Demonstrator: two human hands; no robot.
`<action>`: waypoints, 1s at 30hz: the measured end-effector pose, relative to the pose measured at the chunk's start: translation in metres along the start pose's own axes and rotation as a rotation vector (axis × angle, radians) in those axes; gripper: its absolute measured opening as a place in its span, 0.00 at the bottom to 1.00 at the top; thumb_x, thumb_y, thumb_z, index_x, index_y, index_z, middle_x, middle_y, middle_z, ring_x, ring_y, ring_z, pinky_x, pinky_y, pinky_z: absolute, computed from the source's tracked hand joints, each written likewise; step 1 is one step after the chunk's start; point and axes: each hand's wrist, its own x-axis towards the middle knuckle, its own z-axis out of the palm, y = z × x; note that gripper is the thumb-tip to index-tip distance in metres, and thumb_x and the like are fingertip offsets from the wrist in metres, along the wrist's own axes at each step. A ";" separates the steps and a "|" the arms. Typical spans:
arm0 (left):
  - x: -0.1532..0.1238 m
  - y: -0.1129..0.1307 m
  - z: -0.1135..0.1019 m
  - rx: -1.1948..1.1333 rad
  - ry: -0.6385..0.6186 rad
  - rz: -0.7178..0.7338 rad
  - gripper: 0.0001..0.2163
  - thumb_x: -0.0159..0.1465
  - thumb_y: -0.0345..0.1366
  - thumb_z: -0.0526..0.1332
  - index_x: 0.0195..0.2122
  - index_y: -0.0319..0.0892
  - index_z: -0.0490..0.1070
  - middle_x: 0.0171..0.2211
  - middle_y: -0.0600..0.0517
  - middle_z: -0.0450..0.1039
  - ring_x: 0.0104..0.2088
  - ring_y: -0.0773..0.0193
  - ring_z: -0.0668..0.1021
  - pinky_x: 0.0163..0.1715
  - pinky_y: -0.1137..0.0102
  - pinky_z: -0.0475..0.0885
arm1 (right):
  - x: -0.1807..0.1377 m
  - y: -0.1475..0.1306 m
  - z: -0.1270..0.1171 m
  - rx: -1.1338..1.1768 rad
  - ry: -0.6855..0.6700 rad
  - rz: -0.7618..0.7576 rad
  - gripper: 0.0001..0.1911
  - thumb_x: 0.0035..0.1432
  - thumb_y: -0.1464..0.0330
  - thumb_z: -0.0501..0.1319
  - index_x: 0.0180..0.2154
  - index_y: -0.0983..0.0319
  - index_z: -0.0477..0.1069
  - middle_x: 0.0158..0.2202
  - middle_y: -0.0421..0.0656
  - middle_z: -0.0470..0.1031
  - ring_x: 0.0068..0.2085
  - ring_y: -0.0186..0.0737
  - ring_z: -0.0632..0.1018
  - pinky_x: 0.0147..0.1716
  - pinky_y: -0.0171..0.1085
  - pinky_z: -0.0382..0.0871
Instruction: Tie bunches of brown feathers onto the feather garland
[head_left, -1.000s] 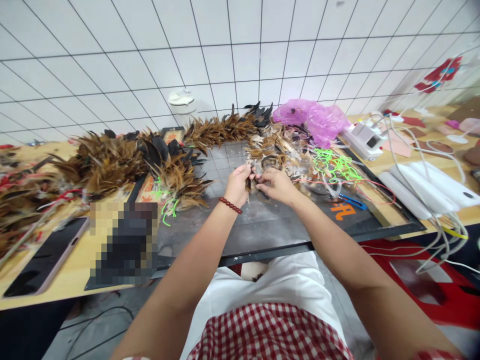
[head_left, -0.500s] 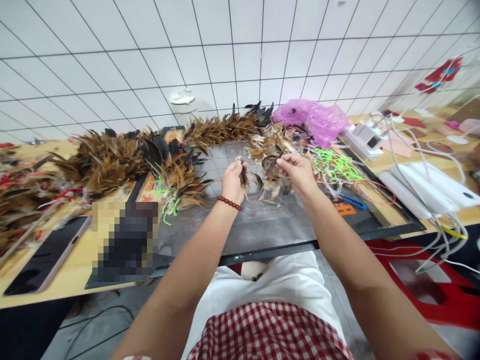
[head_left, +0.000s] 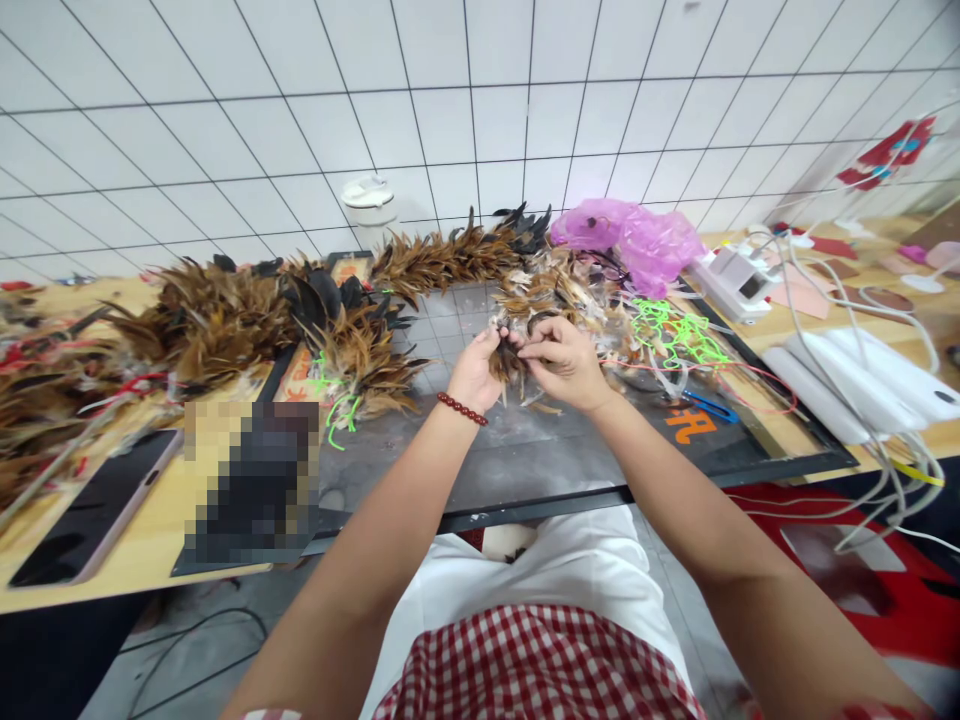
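My left hand (head_left: 475,372), with a red bead bracelet on its wrist, pinches a small bunch of brown feathers (head_left: 508,360) above the dark cutting mat (head_left: 525,450). My right hand (head_left: 564,360) meets it from the right, fingertips on the same bunch. Just behind my hands lies a loose pile of brown and white feathers (head_left: 551,290). A long string of brown and black feathers (head_left: 337,310) stretches along the mat's far and left edges.
Green cords (head_left: 675,335) and blue-handled scissors (head_left: 705,405) lie right of my hands. A pink plastic bag (head_left: 630,235), a white device (head_left: 731,275), white cables (head_left: 847,370), a phone (head_left: 94,505), a white lidded cup (head_left: 367,205) and a red stool (head_left: 862,560) surround the mat.
My hands had drawn apart, the right one lifting toward the loose pile. Now they are together again with a fuller bunch of feathers between the fingertips.
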 end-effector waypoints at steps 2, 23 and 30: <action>0.000 0.001 -0.001 -0.006 -0.013 0.017 0.06 0.59 0.34 0.60 0.26 0.39 0.65 0.22 0.54 0.67 0.26 0.69 0.74 0.35 0.69 0.72 | 0.001 0.001 0.001 0.021 0.023 0.104 0.06 0.50 0.69 0.62 0.32 0.58 0.76 0.35 0.44 0.70 0.38 0.39 0.72 0.39 0.41 0.68; 0.002 -0.013 -0.001 0.313 -0.055 0.116 0.11 0.53 0.39 0.66 0.27 0.36 0.70 0.21 0.52 0.72 0.21 0.71 0.73 0.25 0.74 0.68 | 0.007 0.001 -0.006 0.375 0.026 0.317 0.08 0.53 0.62 0.63 0.29 0.61 0.73 0.28 0.41 0.73 0.31 0.36 0.74 0.36 0.39 0.70; -0.002 -0.014 0.000 0.420 -0.142 0.122 0.10 0.55 0.37 0.64 0.23 0.36 0.69 0.18 0.54 0.67 0.19 0.74 0.68 0.22 0.76 0.64 | 0.007 0.001 -0.006 0.158 0.140 0.213 0.04 0.51 0.66 0.64 0.27 0.60 0.74 0.29 0.42 0.74 0.34 0.37 0.73 0.37 0.38 0.68</action>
